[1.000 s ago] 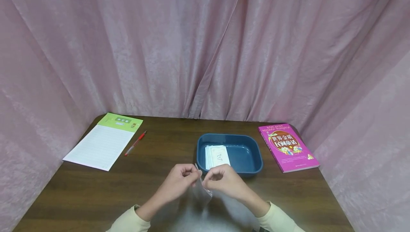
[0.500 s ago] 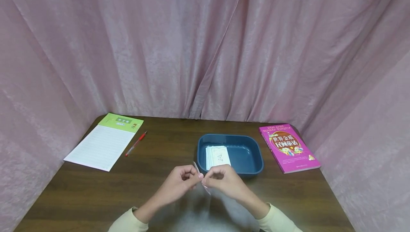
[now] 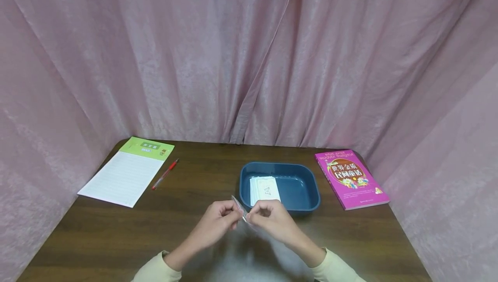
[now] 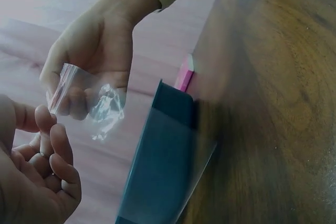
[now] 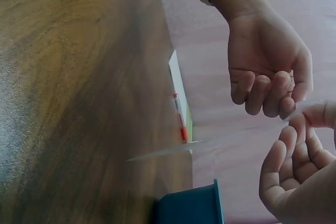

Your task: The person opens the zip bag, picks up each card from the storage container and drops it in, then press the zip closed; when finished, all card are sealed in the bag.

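Note:
A small clear zip bag (image 4: 107, 109) is held up above the table, between my two hands. My left hand (image 3: 218, 222) pinches its top edge between thumb and forefinger. From the other side my right hand (image 3: 275, 220) pinches the same edge, fingertips close to those of the left. In the left wrist view the bag's crinkled, shiny body hangs off beyond the fingers. Just past the hands stands a dark blue tray (image 3: 299, 208), and white cards (image 3: 266, 190) with a small line drawing lie in its left part. Whether the bag's seal is parted cannot be made out.
At the far left of the wooden table (image 3: 194, 165) lie a lined writing pad (image 3: 126, 174) with a green header and a red pen (image 3: 165, 174). A magenta book (image 3: 352, 180) rests at the right. Pink curtains (image 3: 249, 57) surround the table's back and sides.
The bag's edge has tilted, its upper end shifting slightly left between the fingers. Both hands stay nearly in place, still pinching it. The tray, cards, pad, pen and book have not moved.

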The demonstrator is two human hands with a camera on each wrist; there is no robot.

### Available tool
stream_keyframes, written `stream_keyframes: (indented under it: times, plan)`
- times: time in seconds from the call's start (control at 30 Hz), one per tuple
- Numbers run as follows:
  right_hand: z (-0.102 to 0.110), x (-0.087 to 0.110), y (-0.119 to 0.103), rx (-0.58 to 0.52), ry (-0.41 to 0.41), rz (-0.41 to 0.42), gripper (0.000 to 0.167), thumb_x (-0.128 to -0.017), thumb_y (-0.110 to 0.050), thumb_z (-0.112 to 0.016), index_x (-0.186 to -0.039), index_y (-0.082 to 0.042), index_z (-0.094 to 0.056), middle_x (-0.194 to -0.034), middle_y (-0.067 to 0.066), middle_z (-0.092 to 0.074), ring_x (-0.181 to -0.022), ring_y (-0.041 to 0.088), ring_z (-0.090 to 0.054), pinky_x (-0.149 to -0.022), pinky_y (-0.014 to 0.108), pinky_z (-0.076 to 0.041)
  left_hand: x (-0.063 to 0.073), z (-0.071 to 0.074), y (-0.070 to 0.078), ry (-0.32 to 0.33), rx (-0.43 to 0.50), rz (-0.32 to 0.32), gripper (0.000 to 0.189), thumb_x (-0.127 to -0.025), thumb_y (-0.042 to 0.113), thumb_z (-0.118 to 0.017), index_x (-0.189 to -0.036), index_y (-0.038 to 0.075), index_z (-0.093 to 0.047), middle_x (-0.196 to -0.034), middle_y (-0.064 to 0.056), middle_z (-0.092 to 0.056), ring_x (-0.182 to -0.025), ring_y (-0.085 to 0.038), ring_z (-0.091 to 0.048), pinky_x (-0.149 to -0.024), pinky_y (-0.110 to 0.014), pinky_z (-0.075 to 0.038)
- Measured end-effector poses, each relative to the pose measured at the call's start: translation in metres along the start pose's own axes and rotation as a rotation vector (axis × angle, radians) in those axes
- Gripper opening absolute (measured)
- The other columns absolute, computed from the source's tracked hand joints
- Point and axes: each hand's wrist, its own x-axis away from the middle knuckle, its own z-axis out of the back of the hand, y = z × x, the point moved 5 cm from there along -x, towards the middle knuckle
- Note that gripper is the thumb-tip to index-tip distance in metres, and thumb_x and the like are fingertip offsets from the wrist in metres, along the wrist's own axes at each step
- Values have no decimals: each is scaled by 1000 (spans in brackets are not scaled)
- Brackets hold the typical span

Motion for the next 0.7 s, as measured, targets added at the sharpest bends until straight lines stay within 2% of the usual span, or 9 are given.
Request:
stream_keyframes:
  times: [0.2,0.3,0.4,0.53,0.7]
  plan:
    - [5,1,0,20,89,-38,9,-89,-7,-69,-83,-3,-74,-73,1,-66,-69,10,-59,-63,23,-48,1,2,2,-4,-46,-1,28,-96,14,-63,-69,6,-60,-58,3,-54,-51,-3,-39,-49,-20,-29]
    - [10,1,-2,0,146,-32,9,-87,-4,-68,-82,1,-72,-72,2,-65,-67,10,-59,-62,22,-47,2,2,3,5,-54,-3,28,-93,10,-63,-66,7,-57,-56,5,-51,-51,-2,-40,-50,-20,-30]
    - [12,1,-4,-14,163,-16,9,-86,-4,-70,-80,3,-71,-70,2,-64,-66,9,-57,-62,21,-45,3,3,5,29,-92,-20,28,-89,6,-62,-62,9,-53,-54,8,-44,-52,-2,-39,-51,-19,-29]
    - [10,1,-3,32,161,3,8,-86,-5,-72,-78,-4,-72,-73,0,-68,-67,9,-58,-62,21,-46,5,3,6,55,-132,-18,30,-88,5,-61,-60,10,-51,-54,9,-38,-53,-2,-37,-52,-19,-28]
    - [4,3,-4,156,168,78,10,-86,-10,-75,-77,-16,-74,-71,-4,-68,-64,8,-61,-61,24,-51,6,1,6,54,-78,34,25,-92,10,-62,-68,3,-61,-52,6,-46,-47,-2,-39,-46,-20,-28]
